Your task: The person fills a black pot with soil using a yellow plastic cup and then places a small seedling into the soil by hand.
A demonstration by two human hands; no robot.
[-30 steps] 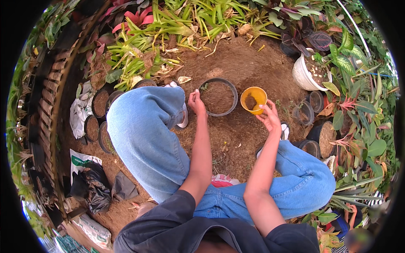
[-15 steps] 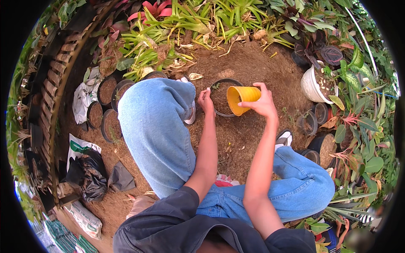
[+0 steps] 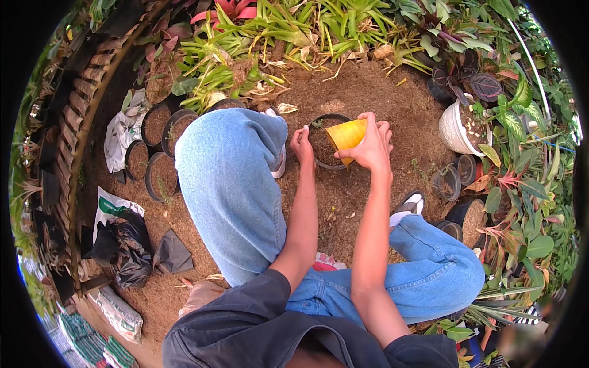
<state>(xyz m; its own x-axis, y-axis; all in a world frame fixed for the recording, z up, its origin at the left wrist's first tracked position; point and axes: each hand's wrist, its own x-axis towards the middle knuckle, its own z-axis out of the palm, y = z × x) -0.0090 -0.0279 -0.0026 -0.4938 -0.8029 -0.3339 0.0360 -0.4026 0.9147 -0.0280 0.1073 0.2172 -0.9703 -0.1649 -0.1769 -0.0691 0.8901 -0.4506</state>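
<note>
A yellow cup-like pot with ribbed sides is tipped with its mouth toward the left. My right hand is wrapped around its right side, thumb below. Under the cup sits a round black plastic pot on the ground, filled with brown soil and bearing a small green seedling near its far left edge. At that pot's left rim is my left hand, its fingers curled against the rim. The inside of the yellow cup is hidden now.
Several black pots of soil stand left of my knee. A white pot and small dark pots line the right, beside dense foliage. Black plastic bags lie at the lower left. Strappy green plants border the far side.
My right hand has turned the yellow cup further over, its mouth now facing down and left above the black pot. My left hand has stayed at the rim.
</note>
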